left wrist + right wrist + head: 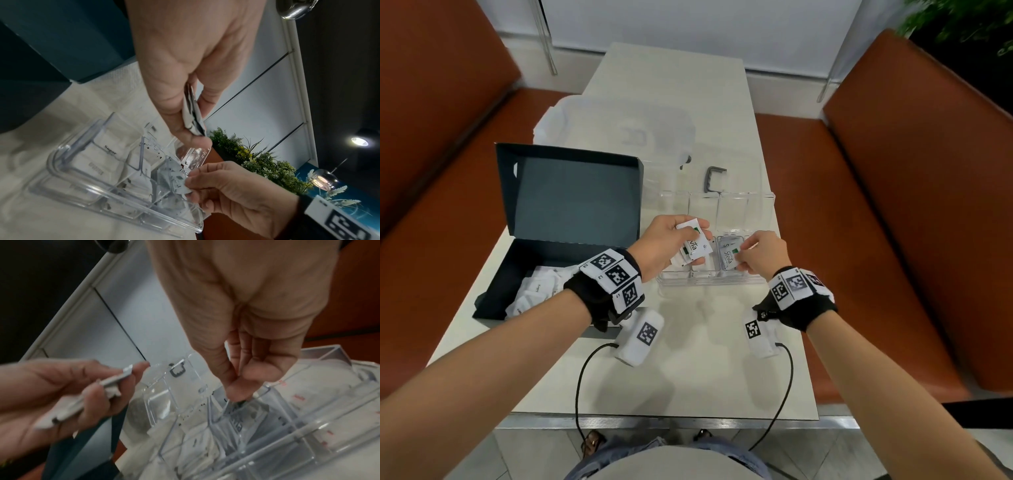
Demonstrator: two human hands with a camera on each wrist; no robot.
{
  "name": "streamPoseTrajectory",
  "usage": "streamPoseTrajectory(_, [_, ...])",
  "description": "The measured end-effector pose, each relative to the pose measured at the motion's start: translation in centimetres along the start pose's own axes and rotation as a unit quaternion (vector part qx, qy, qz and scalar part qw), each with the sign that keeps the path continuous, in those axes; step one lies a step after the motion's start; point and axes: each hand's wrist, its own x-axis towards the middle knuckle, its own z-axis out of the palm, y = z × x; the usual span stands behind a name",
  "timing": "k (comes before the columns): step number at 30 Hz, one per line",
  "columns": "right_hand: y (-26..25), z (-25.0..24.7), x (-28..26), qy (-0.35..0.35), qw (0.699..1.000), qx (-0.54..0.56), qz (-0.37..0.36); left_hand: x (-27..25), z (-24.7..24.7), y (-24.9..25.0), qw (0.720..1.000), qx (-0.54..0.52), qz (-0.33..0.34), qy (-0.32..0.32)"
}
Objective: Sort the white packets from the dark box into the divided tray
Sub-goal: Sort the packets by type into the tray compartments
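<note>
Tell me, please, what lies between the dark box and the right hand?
In the head view, the left hand, gripping Stevia packets, sits between the box and the right hand, above the clear tray.

The bench (722, 342) is pale and long, and it runs away toward a white wall (688, 20) at the far end. On the left and on the right of it stand seats with orange-brown upholstery (914, 178). On the far part of the bench lies a clear plastic lid or container (619, 130), blurred, just behind the other things. Near it, to the right, lies a small dark grey handle-shaped piece (714, 178). Green leaves of a plant (962, 24) show in the far right corner. In the left wrist view there is a row of green plants with small yellow flowers (267, 165) and a lit ceiling lamp (359, 141).
</note>
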Motion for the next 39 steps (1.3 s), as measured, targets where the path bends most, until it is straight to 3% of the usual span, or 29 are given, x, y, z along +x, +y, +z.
streamPoseTrajectory(9, [0.1, 1.3, -0.1, 0.019, 0.962, -0.258, -0.089, -0.2, -0.9, 0.0, 1.0, -0.005, 0.0, 0.008])
streamPoseTrajectory(14, [0.2, 1.1, 0.0, 0.035, 0.903, -0.407, -0.13, -0.2, -1.1, -0.2, 1.0, -0.007, -0.004, 0.01])
streamPoseTrajectory(20, [-0.5, 0.8, 0.3, -0.005, 0.908, -0.408, -0.093, 0.2, -1.0, 0.0, 1.0, -0.01, -0.001, 0.009])
streamPoseTrajectory(25, [-0.8, -0.1, 0.3, -0.03, 0.933, -0.35, -0.077, 0.2, -0.8, 0.1, 1.0, -0.019, -0.005, 0.004])
streamPoseTrajectory(27, [-1.0, -0.8, 0.0, -0.009, 0.946, -0.309, -0.096, 0.2, -0.8, 0.0, 1.0, -0.025, -0.009, 0.0])
streamPoseTrajectory(30, [-2.1, -1.0, -1.1, 0.032, 0.968, -0.183, -0.171, 0.2, -0.9, -0.3, 1.0, -0.016, -0.006, -0.012])
streamPoseTrajectory(33, [-3.5, -0.3, -2.6, -0.009, 0.979, -0.027, -0.203, 0.4, -0.9, -0.6, 1.0, 0.012, 0.011, -0.027])
streamPoseTrajectory(39, [-4.5, -0.5, -4.0, -0.075, 0.959, 0.254, -0.104, 0.8, -0.9, -0.5, 0.999, 0.011, 0.036, -0.033])
